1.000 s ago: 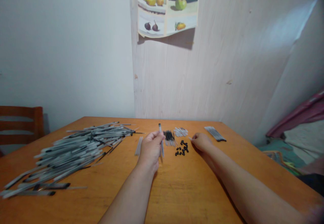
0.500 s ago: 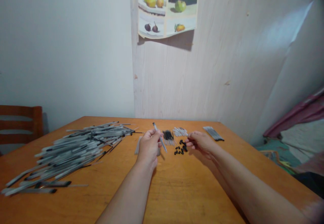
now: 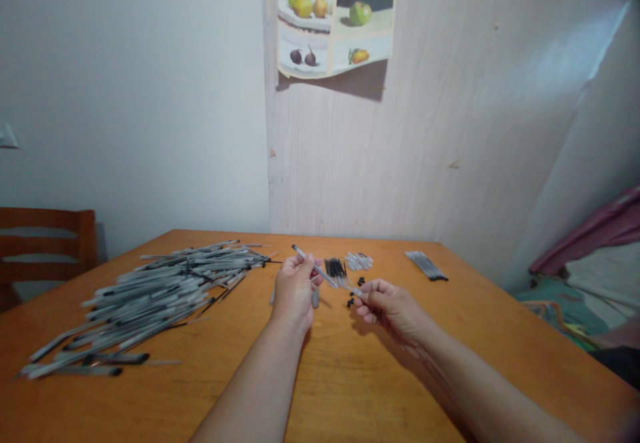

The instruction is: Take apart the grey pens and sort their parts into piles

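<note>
My left hand [image 3: 295, 291] is closed round a clear pen barrel [image 3: 320, 271], which slants down to the right over the orange wooden table [image 3: 350, 376]. My right hand [image 3: 387, 304] pinches a small part at the barrel's lower end; what it is I cannot make out. Small black caps [image 3: 356, 291] lie on the table just behind my right hand, partly hidden by it. A short row of black-tipped refills [image 3: 335, 269] and a little heap of clear tips [image 3: 359, 260] lie beyond both hands.
A big pile of grey pens [image 3: 150, 293] covers the table's left half. A small bundle of pens [image 3: 426, 265] lies at the far right. A wooden chair [image 3: 47, 243] stands at the left. A fruit picture [image 3: 334, 24] hangs on the wall. Bedding [image 3: 595, 256] lies at the right.
My right hand has come left from beside the black caps to the lower end of the barrel. My left hand has tilted the barrel from upright to slanting.
</note>
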Tool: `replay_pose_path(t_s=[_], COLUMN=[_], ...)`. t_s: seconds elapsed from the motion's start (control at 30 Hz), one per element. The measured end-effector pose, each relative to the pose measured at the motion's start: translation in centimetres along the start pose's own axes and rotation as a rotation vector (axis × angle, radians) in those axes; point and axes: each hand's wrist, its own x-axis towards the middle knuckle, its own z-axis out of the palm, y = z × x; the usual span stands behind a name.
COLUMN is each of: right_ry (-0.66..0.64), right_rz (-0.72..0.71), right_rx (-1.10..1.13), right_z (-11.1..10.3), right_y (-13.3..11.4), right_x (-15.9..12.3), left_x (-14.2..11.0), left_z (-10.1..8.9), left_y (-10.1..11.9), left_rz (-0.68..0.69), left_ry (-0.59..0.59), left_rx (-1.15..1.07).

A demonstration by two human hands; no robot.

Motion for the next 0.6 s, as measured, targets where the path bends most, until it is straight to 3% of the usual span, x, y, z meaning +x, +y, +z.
replay_pose_path(t_s=[0.27, 0.6], right_ry=[-0.004, -0.021], right_rz=[0.025, 0.004], right_rx=[0.03, 0.031], right_z=[1.5, 2.0], right_y=[0.6, 1.0], right_x=[-0.7, -0.6], left_x=[-0.3, -0.3], left_z=[0.1, 0.3], left_y=[0.1, -0.5], left_rz=[0.031, 0.048], left_ry=[0.016, -0.017], left_rx=[-0.002, 0.039])
